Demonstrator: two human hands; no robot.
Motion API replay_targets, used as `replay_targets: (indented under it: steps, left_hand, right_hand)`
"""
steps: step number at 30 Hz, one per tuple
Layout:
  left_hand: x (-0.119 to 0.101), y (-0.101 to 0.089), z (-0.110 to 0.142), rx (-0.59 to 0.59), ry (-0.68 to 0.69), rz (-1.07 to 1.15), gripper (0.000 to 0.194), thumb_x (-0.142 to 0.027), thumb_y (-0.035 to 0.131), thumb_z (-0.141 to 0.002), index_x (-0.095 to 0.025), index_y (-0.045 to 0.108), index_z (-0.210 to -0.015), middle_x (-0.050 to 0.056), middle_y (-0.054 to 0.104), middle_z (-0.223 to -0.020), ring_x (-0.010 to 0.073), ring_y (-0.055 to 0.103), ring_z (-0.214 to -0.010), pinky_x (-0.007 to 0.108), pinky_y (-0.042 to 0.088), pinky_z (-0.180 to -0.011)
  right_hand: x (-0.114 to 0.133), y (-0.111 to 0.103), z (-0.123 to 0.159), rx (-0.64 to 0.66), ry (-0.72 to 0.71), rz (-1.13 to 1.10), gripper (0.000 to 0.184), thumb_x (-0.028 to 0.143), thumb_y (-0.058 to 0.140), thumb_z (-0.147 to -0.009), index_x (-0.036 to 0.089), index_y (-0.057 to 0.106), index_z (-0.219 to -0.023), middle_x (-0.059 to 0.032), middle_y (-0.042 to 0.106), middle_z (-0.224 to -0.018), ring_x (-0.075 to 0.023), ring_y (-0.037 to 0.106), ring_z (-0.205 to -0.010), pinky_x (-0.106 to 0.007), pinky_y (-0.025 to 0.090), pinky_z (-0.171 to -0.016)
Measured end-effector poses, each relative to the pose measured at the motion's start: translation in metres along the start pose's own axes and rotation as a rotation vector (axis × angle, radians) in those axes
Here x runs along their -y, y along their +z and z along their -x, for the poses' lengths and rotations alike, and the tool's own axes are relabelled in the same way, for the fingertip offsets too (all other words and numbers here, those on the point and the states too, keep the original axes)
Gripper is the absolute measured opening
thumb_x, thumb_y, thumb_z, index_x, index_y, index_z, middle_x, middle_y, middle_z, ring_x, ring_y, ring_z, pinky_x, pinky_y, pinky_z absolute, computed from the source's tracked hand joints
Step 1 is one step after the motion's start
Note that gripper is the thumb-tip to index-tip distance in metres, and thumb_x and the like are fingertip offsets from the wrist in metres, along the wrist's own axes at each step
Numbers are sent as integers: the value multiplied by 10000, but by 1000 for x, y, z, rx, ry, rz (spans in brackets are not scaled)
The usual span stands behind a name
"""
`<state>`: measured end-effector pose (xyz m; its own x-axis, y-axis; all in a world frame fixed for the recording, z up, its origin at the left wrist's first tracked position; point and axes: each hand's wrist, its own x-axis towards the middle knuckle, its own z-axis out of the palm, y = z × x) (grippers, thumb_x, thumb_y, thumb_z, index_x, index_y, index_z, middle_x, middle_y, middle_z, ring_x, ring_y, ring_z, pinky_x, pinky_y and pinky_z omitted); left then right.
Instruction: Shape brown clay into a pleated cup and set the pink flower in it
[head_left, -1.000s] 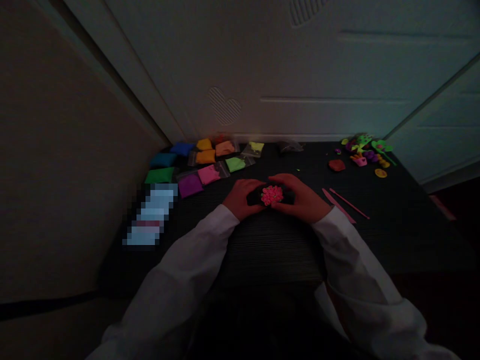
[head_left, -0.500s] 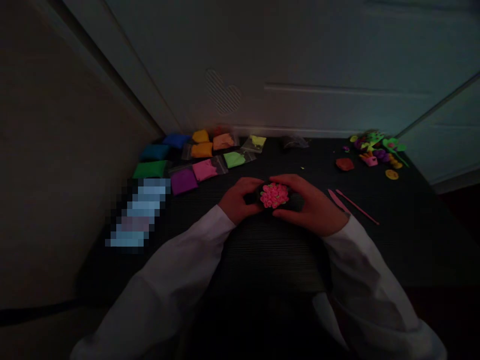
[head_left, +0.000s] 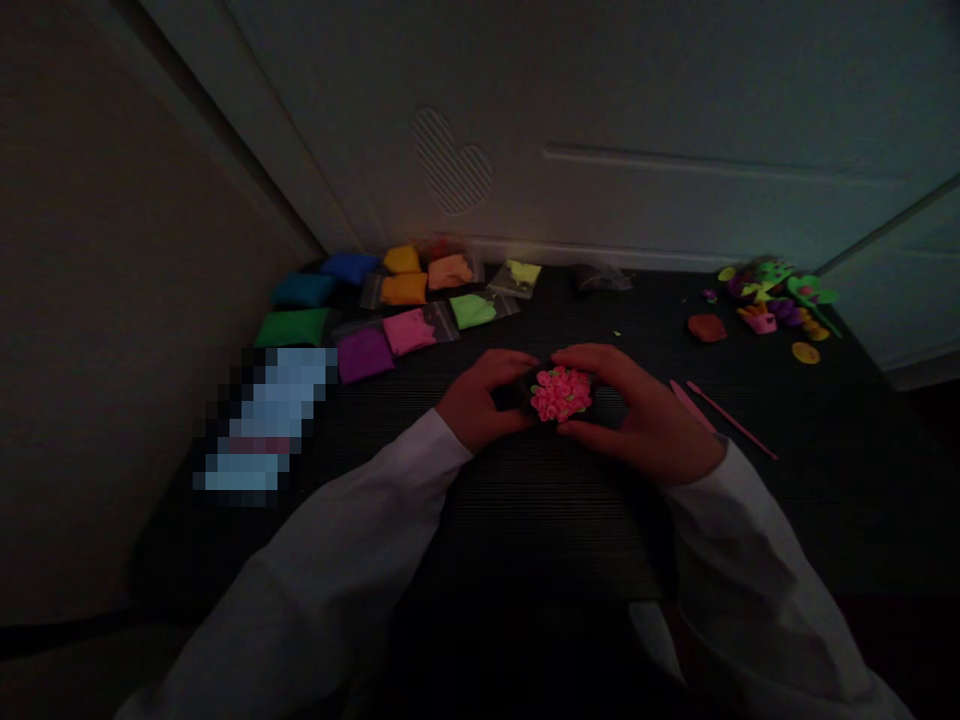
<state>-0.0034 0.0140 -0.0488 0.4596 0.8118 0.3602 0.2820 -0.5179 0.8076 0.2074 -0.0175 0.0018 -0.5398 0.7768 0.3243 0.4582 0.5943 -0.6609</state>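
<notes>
Between my hands is a pink clay flower bouquet (head_left: 561,394), a tight cluster of small pink blooms with bits of green, set in something dark. My left hand (head_left: 489,400) grips its left side, thumb toward me and fingers at the far side. On the right, my right hand (head_left: 643,415) curves round it, with thumb and fingers at its near and far edges. The dark part beneath the blooms is hard to make out in the dim light. Just right of my right hand lie a pink clay knife (head_left: 690,404) and a thin pink modelling stick (head_left: 731,420).
Bags of coloured clay, among them a purple bag (head_left: 365,354) and a green bag (head_left: 292,327), lie at the back left. A blurred-out phone (head_left: 270,420) is in front. A reddish-brown lump (head_left: 706,327) and several clay figures (head_left: 780,300) sit back right, near the white panel (head_left: 637,80).
The bouquet has tilted, so more of its pink top faces me. My right hand has shifted a little rightward and its grip looks wider. The whole view has moved slightly.
</notes>
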Motion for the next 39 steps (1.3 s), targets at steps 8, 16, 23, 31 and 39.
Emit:
replay_targets:
  steps: [8,16,23,31,39]
  left_hand:
    - [-2,2,-1,18,-51,-14,346,-302,724,-612,-158,665,-922,114,658,-1050,252,577,-1016,445,434,-905]
    - [-1,1,-3,7,-119,-8,349,-299,729,-607,-175,662,-926,88,659,-1049,238,576,-1020,437,430,-921]
    - [0,0,-4,-22,-139,20,381,-311,736,-593,-180,662,-944,91,641,-1071,252,565,-1035,441,421,-934]
    - [0,-2,-4,-70,-161,16,321,-303,741,-582,-182,662,-869,73,600,-1013,232,543,-959,430,432,-880]
    - [-12,1,-3,14,-215,21,266,-283,722,-617,-162,682,-851,16,633,-756,183,579,-747,341,470,-722]
  right_hand:
    - [-3,2,-2,-50,34,-55,518,247,692,-722,183,493,-1195,-121,523,-1241,-213,490,-1176,-377,435,-974]
    - [-29,-6,-1,-319,324,-89,521,371,671,-709,238,487,-1177,-57,572,-1213,-187,579,-1074,-353,480,-910]
    - [-75,-16,5,-476,706,316,474,368,681,-634,160,601,-1052,-160,575,-1167,-350,453,-1179,-578,300,-984]
    - [-79,-20,11,-512,816,228,562,429,773,-493,221,624,-994,-134,514,-1240,-395,357,-1242,-658,160,-1000]
    - [-17,0,-6,-255,520,-322,375,512,597,-725,207,659,-935,-48,685,-907,-184,643,-835,-357,509,-771]
